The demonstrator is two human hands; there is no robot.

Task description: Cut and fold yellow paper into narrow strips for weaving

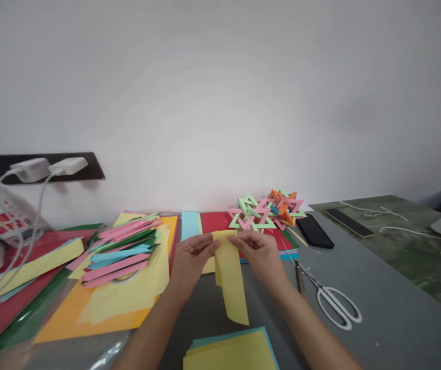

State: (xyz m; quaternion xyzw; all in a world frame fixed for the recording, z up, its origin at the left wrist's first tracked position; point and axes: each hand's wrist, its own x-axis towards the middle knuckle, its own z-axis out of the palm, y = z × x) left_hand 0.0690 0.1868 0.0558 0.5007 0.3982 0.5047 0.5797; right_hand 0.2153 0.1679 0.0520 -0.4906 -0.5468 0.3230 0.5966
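A yellow paper strip (232, 282) hangs down between my hands, folded over at its top edge. My left hand (195, 257) pinches the top left corner between thumb and fingers. At the top right corner my right hand (257, 252) pinches the same strip. Below the strip, near the front edge of the view, lies a stack of yellow and blue paper sheets (230, 353). Behind my right hand stand folded paper stars (253, 213) in green, pink and orange.
White-handled scissors (338, 306) lie right of my right forearm, beside a dark slim tool (300, 280). A black phone (314, 231) rests farther back. Folded coloured strips (122, 254) are piled on yellow and orange paper at left. White chargers (31, 169) fill the wall socket.
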